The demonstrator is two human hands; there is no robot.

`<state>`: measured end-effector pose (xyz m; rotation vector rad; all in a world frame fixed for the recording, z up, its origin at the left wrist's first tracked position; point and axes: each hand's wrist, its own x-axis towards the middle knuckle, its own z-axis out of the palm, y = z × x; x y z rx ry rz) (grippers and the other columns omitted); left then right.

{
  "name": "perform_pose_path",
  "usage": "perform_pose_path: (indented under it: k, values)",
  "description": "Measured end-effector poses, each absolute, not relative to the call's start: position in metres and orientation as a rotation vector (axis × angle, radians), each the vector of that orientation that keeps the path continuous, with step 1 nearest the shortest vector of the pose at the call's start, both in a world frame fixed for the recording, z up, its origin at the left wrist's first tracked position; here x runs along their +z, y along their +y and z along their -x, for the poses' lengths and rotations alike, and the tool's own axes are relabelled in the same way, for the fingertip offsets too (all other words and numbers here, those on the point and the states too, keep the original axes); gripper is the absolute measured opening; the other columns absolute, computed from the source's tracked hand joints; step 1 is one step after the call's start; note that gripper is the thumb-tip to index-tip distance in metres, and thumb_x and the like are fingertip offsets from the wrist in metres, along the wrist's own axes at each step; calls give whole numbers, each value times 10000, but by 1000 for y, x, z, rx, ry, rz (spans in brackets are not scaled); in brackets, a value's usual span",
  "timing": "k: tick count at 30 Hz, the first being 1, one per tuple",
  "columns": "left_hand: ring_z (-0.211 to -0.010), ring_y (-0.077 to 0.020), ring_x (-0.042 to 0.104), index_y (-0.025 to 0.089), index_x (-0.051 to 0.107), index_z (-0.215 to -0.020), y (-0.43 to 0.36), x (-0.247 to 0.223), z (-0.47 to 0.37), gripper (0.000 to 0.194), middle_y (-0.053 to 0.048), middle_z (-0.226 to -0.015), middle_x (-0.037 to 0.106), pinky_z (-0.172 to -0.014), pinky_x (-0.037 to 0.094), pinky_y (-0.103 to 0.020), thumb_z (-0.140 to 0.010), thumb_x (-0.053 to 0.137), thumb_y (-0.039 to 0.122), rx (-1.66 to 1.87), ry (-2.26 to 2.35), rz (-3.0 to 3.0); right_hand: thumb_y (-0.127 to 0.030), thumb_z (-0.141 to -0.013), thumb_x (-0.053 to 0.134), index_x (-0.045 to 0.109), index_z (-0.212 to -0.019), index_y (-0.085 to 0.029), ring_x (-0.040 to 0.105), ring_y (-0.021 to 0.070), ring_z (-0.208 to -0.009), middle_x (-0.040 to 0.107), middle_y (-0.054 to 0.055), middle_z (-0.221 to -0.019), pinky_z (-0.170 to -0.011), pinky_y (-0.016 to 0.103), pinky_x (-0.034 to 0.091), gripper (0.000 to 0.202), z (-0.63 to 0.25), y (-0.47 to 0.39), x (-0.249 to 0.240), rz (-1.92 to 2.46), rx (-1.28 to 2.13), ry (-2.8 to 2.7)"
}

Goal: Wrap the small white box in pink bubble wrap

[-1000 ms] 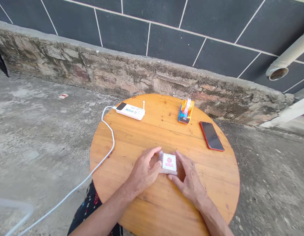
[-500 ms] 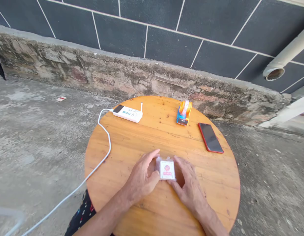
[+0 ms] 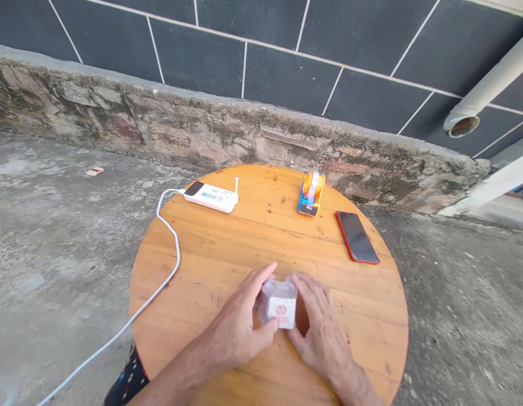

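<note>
Glossy clear plastic wraps the packet (image 3: 280, 304); varnished wood table (image 3: 227, 254).

I see bare surface (image 3: 227, 248) across the middle, open for a hand to pass between my hands and the far things. Along the far edge stand the power strip (image 3: 211, 197) at left, the tape dispenser (image 3: 310, 194) near centre, and the phone (image 3: 357, 237) to the right. The cable (image 3: 171, 248) trails off the left rim.

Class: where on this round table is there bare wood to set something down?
Bare wood runs across the table middle, between power strip, tape dispenser, phone and the hands. Crowded: the near middle, where left hand and right hand hold the small packet.
</note>
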<state>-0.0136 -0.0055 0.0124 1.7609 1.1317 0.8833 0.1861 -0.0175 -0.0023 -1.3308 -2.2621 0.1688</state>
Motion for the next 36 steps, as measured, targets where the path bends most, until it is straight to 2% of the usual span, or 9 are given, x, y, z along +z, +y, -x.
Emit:
perform_pose_path:
  k: [3, 7, 11, 14, 19, 23, 26, 32, 36]
  values:
    - [-1248, -213, 453, 308, 274, -1413, -6, 14, 13, 798, -30, -1378, 450, -1078, 366, -369, -706, 551, 62, 892, 1094, -1781, -153, -763, 539, 193, -1449, -155, 292, 307, -1333, 338, 133, -1448, -1053, 517, 303, 769, -186, -19, -4, 1334, 218, -2246]
    - [-1241, -197, 460, 304, 283, -1408, -5, 15, 12, 778, -28, -1365, 462, -1059, 389, -340, -717, 534, 49, 895, 1082, -1761, -135, -768, 532, 205, -1442, -182, 397, 280, -1265, 481, 108, -1344, -1064, 520, 278, 750, -187, -18, -5, 1290, 251, -2261]
    - [-1239, -193, 461, 298, 295, -1403, -4, 17, 12, 766, -27, -1358, 469, -1054, 393, -331, -720, 536, 51, 894, 1065, -1752, -116, -773, 527, 271, -1407, -203, 440, 275, -1221, 518, 103, -1302, -1024, 500, 332, 689, -188, -16, -3, 1257, 233, -2261]
    - [-1225, -197, 471, 295, 299, -1403, -4, 14, 11, 772, -30, -1350, 474, -1055, 390, -341, -712, 541, 49, 901, 1049, -1757, -107, -775, 525, 285, -1400, -201, 427, 273, -1236, 501, 106, -1321, -1026, 490, 335, 676, -187, -17, -2, 1234, 228, -2260]
    - [-1201, -205, 490, 292, 305, -1402, -4, 10, 10, 779, -34, -1339, 489, -1035, 404, -356, -701, 541, 46, 915, 1091, -1736, -146, -790, 548, 195, -1446, -185, 369, 285, -1288, 418, 118, -1403, -1060, 515, 282, 746, -185, -21, 0, 1236, 236, -2266]
    - [-1148, -215, 523, 269, 314, -1400, -4, 13, 9, 758, -51, -1331, 501, -1004, 426, -372, -708, 551, 72, 884, 1127, -1728, -144, -810, 525, 149, -1462, -199, 438, 276, -1225, 495, 108, -1333, -1040, 513, 308, 755, -186, -22, -2, 1270, 269, -2232]
    - [-1122, -211, 536, 259, 326, -1393, -3, 14, 10, 729, -58, -1335, 497, -988, 435, -370, -720, 549, 88, 887, 1119, -1732, -166, -814, 540, 143, -1462, -207, 435, 276, -1224, 506, 101, -1325, -1033, 508, 325, 760, -188, -23, -4, 1284, 286, -2210]
    - [-1147, -215, 523, 238, 378, -1356, 0, 12, 11, 647, -67, -1320, 511, -986, 432, -367, -748, 556, 108, 982, 1163, -1729, -296, -813, 602, 170, -1456, -199, 411, 291, -1246, 441, 116, -1385, -1011, 491, 379, 781, -188, -22, -6, 1383, 288, -2156]
    - [-1142, -211, 533, 230, 390, -1349, 0, 13, 11, 634, -66, -1285, 546, -1000, 420, -372, -750, 553, 99, 993, 1171, -1721, -328, -823, 600, 162, -1460, -201, 403, 295, -1255, 414, 120, -1402, -1010, 497, 382, 783, -188, -22, -6, 1413, 271, -2145]
